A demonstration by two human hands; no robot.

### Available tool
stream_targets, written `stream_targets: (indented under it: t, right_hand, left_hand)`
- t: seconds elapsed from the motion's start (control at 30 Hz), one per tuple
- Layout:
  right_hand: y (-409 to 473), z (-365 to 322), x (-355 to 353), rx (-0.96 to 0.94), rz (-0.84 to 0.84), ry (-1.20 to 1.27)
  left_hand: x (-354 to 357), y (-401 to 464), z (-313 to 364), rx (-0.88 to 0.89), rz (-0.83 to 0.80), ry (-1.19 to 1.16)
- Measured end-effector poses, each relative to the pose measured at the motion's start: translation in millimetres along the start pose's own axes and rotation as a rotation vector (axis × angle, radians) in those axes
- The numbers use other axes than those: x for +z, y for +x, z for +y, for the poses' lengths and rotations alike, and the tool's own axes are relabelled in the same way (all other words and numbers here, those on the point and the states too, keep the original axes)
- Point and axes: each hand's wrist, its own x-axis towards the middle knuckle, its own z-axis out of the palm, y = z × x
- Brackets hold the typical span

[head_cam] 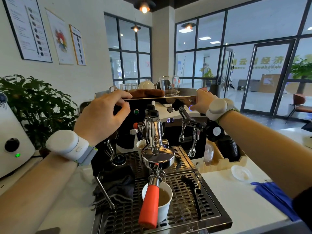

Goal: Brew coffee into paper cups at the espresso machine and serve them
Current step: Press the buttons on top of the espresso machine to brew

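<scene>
The espresso machine (184, 122) fills the middle of the view, its display reading 01. A portafilter with an orange handle (148, 205) is locked in the group head. Under its spout, on the drip tray (182, 210), a white paper cup (164, 210) holds light brown coffee. A second paper cup (139, 146) with coffee stands further back, left of the group head. My left hand (103, 115) rests on the machine's top edge, index finger laid along it. My right hand (201, 101) reaches over the top edge at the right, its thumb on a blue-lit button (191, 108).
A dark cloth (116, 184) and a black brush (192, 191) lie on the drip tray. Steam wands (194, 132) hang at the right. Glasses and cups (168, 83) stand on top. A white grinder (10, 141) and a plant (33, 107) are left; a plastic lid (241, 173) and a blue cloth (273, 198) lie right.
</scene>
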Motion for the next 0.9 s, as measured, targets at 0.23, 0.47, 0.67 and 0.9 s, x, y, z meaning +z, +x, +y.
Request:
stream_targets:
  t: [0.23,0.47,0.67,0.9]
  right_hand:
    - [1.9,0.8,0.1,-0.001,-0.014,-0.005]
    - [5.5,0.0,1.8,0.023,-0.024,-0.028]
    - [8.0,-1.1,2.2,0.010,-0.023,-0.051]
    - [10.0,3.3,1.6,-0.035,0.005,-0.124]
  left_hand:
    - [0.4,0.3,1.8,0.011,-0.001,0.014]
    - [0.8,0.0,2.9,0.015,-0.022,0.022]
    - [1.1,0.3,5.6,0.022,-0.031,0.038]
    - [1.1,0.7,4.3,0.027,-0.038,0.049]
